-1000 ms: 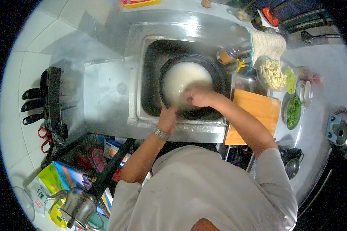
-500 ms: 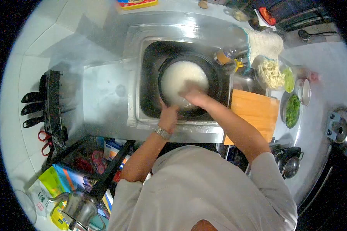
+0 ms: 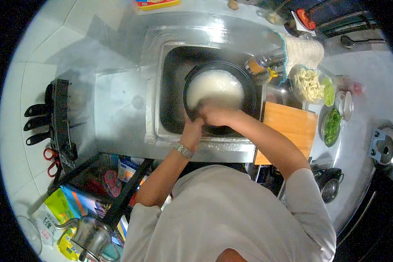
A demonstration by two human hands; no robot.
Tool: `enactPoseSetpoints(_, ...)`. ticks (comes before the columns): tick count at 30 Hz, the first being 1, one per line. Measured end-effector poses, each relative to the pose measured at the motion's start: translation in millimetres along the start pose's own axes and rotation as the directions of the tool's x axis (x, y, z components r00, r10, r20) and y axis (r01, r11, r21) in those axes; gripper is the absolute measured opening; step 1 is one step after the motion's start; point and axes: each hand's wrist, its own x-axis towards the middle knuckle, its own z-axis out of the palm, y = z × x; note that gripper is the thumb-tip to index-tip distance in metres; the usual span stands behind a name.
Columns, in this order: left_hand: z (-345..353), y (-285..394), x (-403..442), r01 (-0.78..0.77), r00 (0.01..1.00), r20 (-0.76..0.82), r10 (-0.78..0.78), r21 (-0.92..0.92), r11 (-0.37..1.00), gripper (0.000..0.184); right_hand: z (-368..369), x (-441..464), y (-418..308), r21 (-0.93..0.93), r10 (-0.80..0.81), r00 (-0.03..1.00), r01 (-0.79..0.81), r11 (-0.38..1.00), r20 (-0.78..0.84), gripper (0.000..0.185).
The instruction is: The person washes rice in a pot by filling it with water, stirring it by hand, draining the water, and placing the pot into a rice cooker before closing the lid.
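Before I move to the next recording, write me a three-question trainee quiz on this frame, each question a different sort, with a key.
1. Multiple choice: Where is the left hand?
A) on the board
B) at the rim of the pot
C) on the kettle

2. True or false: The watch is on the right wrist.

3. Fill in: The pot, with its whitish contents, stands in the ____.

Key:
1. B
2. False; it is on the left.
3. sink
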Motion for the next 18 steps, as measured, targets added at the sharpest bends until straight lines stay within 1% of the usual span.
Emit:
enactPoseSetpoints(1, -2, -3, 4, -0.018, 1.0, 0.015, 0.018, 0.025, 1.0, 0.047, 0, -3, 1, 0.001, 0.0, 1.0, 0.0, 1.0, -0.001, 0.022)
enactPoseSetpoints(2, 0, 1, 4, -0.038, 0.999, 0.03, 0.036, 0.05, 0.998, 0.047, -3, -5, 1, -0.101, 0.003, 0.999, -0.008, 0.995, -0.044, 0.02)
enactPoseSetpoints(3, 3, 4, 2, -0.022, 0.999, 0.049, 0.023, -0.014, 1.0, 0.049, -5, -6, 1, -0.198, 0.007, 0.996, -0.024, 0.98, -0.086, 0.019)
enactPoseSetpoints(4, 6, 4, -4, 0.005, 0.997, 0.073, 0.0, -0.07, 0.998, 0.052, -6, -6, -1, -0.189, 0.015, 0.996, -0.031, 0.981, -0.084, 0.019)
enactPoseSetpoints(6, 11, 15, -13, 0.032, 0.998, 0.055, -0.029, -0.046, 0.998, 0.051, -22, 7, 0, -0.452, -0.077, 0.997, 0.075, 0.889, 0.014, 0.027)
enactPoseSetpoints(7, 13, 18, -14, 0.055, 0.998, 0.027, -0.055, -0.03, 0.998, 0.051, -27, 8, 7, -0.455, -0.078, 0.997, 0.075, 0.887, 0.012, 0.027)
enactPoseSetpoints(8, 10, 16, -13, 0.058, 0.998, 0.025, -0.057, -0.029, 0.998, 0.051, -32, 4, 12, -0.338, -0.006, 0.99, -0.042, 0.94, -0.141, 0.03)
enactPoseSetpoints(9, 4, 12, -7, 0.111, 0.993, 0.042, -0.11, -0.009, 0.994, 0.058, -36, 0, 15, -0.203, 0.083, 0.956, -0.144, 0.968, -0.28, 0.033)
enactPoseSetpoints(10, -1, 7, -1, 0.163, 0.985, 0.057, -0.163, 0.009, 0.987, 0.066, -35, -7, 13, -0.06, 0.245, 0.924, -0.274, 0.96, -0.295, 0.038)
enactPoseSetpoints(11, -4, -1, 3, 0.162, 0.985, 0.054, -0.162, 0.004, 0.987, 0.066, -27, -6, 15, -0.063, 0.241, 0.926, -0.27, 0.961, -0.292, 0.038)
enactPoseSetpoints(13, -5, -14, 11, 0.065, 0.995, 0.077, -0.06, -0.065, 0.996, 0.065, -5, -3, 22, 0.04, 0.292, 0.947, -0.289, 0.956, -0.136, 0.038)
enactPoseSetpoints(14, 2, -6, 5, 0.066, 0.995, 0.085, -0.06, -0.063, 0.996, 0.065, -2, -5, 9, -0.004, 0.252, 0.956, -0.256, 0.967, -0.15, 0.039)
enactPoseSetpoints(15, 12, 9, -9, 0.107, 0.993, 0.054, -0.104, -0.048, 0.993, 0.05, -6, -4, 4, 0.001, 0.265, 0.952, -0.268, 0.963, -0.151, 0.039)
enactPoseSetpoints(16, 18, 16, -18, 0.146, 0.989, 0.022, -0.145, -0.034, 0.989, 0.038, -11, -3, -1, -0.024, 0.212, 0.976, -0.214, 0.977, -0.056, 0.037)
enactPoseSetpoints(17, 16, 11, -15, 0.147, 0.989, 0.028, -0.146, -0.028, 0.989, 0.038, -20, -3, -2, -0.043, 0.154, 0.987, -0.152, 0.987, 0.038, 0.036)
enactPoseSetpoints(18, 10, 4, -10, 0.145, 0.989, -0.011, -0.145, 0.011, 0.989, 0.034, -38, -3, 1, 0.055, 0.168, 0.98, -0.175, 0.983, 0.106, 0.034)
